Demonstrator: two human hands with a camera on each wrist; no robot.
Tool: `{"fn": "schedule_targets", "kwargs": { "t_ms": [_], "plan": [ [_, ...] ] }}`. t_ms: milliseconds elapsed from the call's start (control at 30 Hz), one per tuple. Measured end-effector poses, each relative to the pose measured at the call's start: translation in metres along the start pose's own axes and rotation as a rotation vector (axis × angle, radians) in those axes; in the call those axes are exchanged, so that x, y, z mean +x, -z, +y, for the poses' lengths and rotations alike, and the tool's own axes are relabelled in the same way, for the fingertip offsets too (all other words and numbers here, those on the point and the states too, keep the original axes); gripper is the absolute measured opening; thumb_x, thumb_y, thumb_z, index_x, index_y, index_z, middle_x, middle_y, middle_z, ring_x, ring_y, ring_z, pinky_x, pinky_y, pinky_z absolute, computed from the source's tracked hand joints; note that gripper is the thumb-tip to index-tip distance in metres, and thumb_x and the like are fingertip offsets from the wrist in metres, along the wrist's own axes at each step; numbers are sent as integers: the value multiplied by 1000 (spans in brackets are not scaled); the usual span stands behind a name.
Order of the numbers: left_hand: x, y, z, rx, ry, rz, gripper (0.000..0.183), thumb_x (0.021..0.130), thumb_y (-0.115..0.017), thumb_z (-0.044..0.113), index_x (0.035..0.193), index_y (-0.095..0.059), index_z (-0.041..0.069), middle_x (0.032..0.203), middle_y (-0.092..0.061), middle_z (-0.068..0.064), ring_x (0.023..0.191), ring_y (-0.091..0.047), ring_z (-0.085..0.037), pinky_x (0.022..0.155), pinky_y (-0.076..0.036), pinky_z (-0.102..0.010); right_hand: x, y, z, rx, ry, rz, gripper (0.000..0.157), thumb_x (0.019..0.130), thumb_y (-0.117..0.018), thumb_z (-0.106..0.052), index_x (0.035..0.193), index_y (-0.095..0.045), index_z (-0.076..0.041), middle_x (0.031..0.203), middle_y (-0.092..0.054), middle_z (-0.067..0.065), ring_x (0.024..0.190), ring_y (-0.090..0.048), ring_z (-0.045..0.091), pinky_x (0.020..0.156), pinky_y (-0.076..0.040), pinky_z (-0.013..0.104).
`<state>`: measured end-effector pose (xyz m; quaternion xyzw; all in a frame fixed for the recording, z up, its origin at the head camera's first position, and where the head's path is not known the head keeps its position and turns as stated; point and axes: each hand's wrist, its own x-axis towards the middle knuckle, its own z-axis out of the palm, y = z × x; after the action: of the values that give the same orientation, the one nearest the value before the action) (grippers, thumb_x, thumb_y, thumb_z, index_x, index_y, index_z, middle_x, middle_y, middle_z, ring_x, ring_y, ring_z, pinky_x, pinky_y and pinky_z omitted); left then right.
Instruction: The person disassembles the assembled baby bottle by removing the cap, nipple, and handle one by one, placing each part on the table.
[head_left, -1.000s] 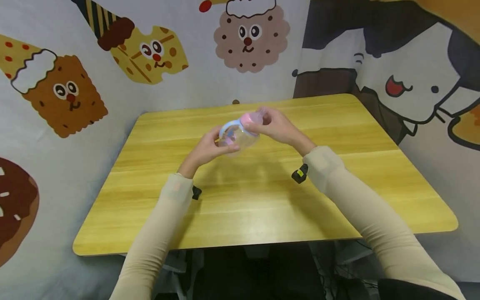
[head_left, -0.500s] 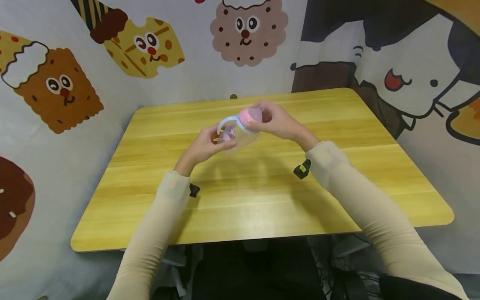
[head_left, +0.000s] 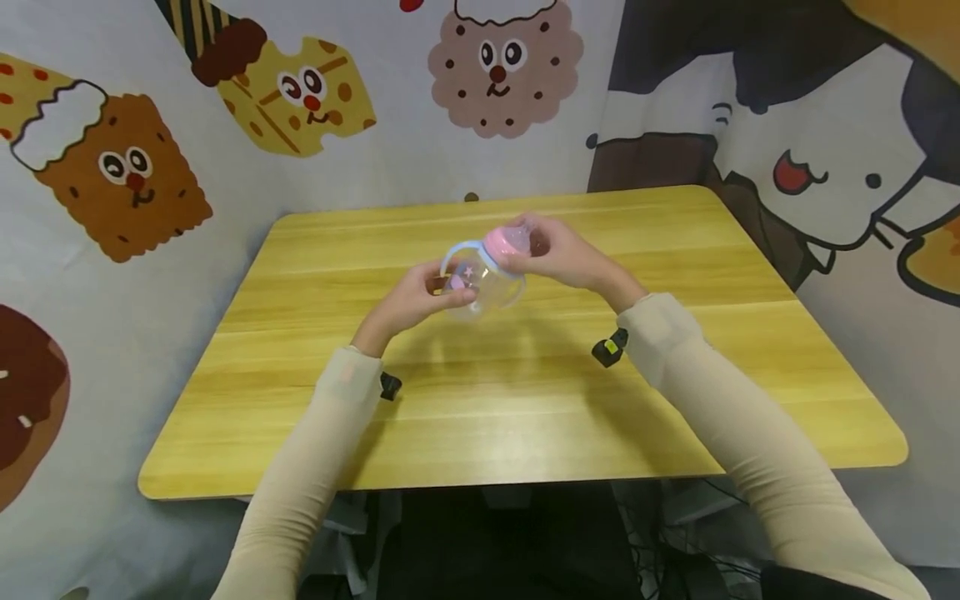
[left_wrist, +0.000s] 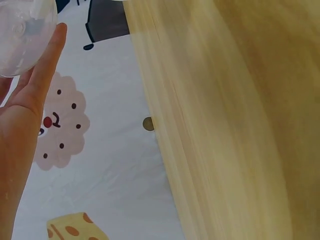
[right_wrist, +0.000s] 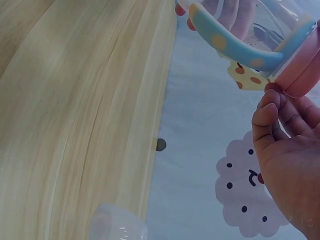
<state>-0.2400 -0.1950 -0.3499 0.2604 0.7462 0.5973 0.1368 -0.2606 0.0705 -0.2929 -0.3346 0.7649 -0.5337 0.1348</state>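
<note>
A baby bottle (head_left: 491, 287) with a clear body, pale blue ring and handles, and a pink collar (head_left: 508, 242) is held above the table, tilted with its top to the upper right. My left hand (head_left: 408, 302) grips the body from the left, thumb across the front. At the upper end my right hand (head_left: 562, 254) pinches the pink collar and the clear top, partly hiding them. The right wrist view shows a blue handle (right_wrist: 230, 45) with yellow dots, and right fingertips (right_wrist: 270, 112) at the collar. In the left wrist view only the bottle's clear base (left_wrist: 22, 40) appears.
The yellow wood-grain table (head_left: 300, 442) stretches beneath both hands. Behind it hangs a white backdrop (head_left: 405, 167) with cartoon snacks. A black chair (head_left: 502, 542) stands at the front edge. A whitish translucent rounded shape (right_wrist: 117, 225) shows low in the right wrist view.
The bottle has turned slightly in my hands, so a second handle now shows on its right. Both hands keep their hold, and the right has moved a little to the right and down.
</note>
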Motion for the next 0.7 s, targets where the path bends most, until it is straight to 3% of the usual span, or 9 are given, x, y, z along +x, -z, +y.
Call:
{"fn": "schedule_targets", "kwargs": {
  "t_ms": [167,433,700],
  "plan": [
    [-2,-2,-1,-30,-9,-15,51,89,-71,14,136,-53,6,130,-55,-26,110,-61,-31,90,-55,-39,-1,-1,1,-3,5,6,44,92,-68,-16,130,-51,-2,115,-62,13,104,-63,28,91,-54,38],
    [-1,-5,-6,-31,-37,-49,63,85,-76,11,140,-47,1,128,-56,-17,110,-60,-31,88,-56,-39,3,3,22,2,-17,-45,44,91,-70,-21,130,-51,-11,115,-63,9,101,-64,30,89,-55,38],
    [2,-2,-3,-41,-50,-61,59,84,-76,10,137,-49,4,128,-55,-21,107,-61,-30,86,-57,-40,1,13,15,-120,-23,-69,47,88,-73,-20,129,-52,-15,115,-60,3,94,-61,28,81,-55,36]
  ]
}}
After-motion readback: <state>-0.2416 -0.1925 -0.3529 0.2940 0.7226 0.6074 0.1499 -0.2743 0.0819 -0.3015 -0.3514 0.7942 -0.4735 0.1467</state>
